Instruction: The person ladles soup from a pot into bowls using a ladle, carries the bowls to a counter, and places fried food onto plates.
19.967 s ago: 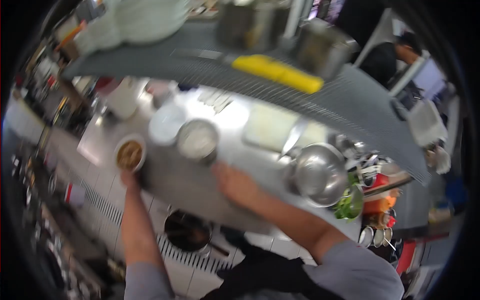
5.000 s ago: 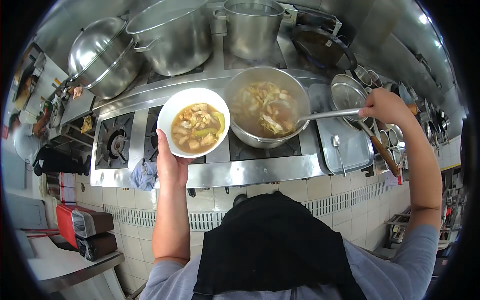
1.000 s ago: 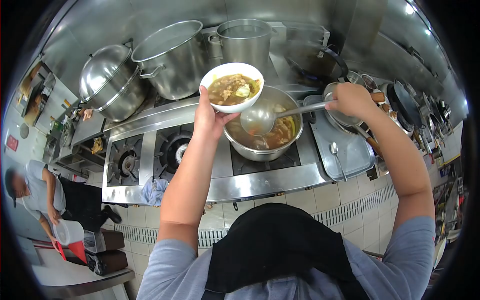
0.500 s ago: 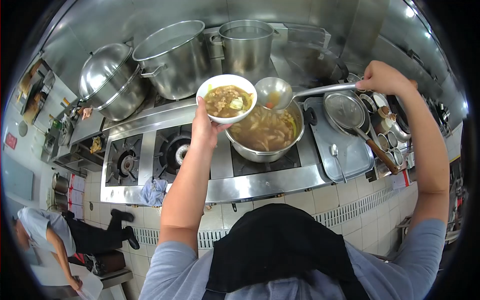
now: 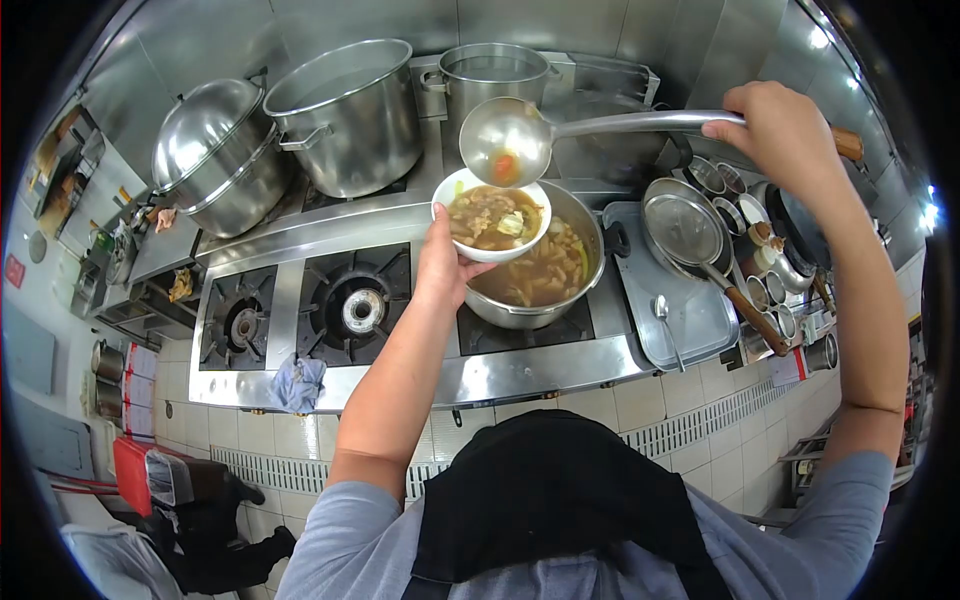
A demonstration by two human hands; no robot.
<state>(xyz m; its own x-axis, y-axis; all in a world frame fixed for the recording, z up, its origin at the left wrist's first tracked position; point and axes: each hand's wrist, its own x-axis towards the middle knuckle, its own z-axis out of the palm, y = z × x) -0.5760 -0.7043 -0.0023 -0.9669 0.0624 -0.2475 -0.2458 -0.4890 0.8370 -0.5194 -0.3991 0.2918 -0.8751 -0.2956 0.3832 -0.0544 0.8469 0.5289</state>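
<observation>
Over the stove: bowl in left grip, ladle in right

Above the open pot (image 5: 532, 317) on the stove (image 5: 545, 377), my left grip (image 5: 440, 262) is part open around the near left side of the white bowl (image 5: 508, 254), thumb up at the rim, fingers beneath. Bowl contents: brown broth, pale chunks, one light green-white piece.

My right grip (image 5: 785, 132) is closed round the handle of the metal ladle (image 5: 630, 122). Ladle head overlaps the bowl's far rim in view, apparently raised above it; an orange-red piece lies inside. Whether ladle and bowl touch: cannot tell.

Pot: similar broth with strips and chunks, partly hidden behind the bowl. Right of it, a grey tray (image 5: 690, 336) with a spoon (image 5: 662, 312); a strainer (image 5: 683, 228) near the tray's far right side. Blue-grey cloth (image 5: 297, 383) at the stove's front edge, left. Three large metal vessels (image 5: 350, 150) stand behind.
</observation>
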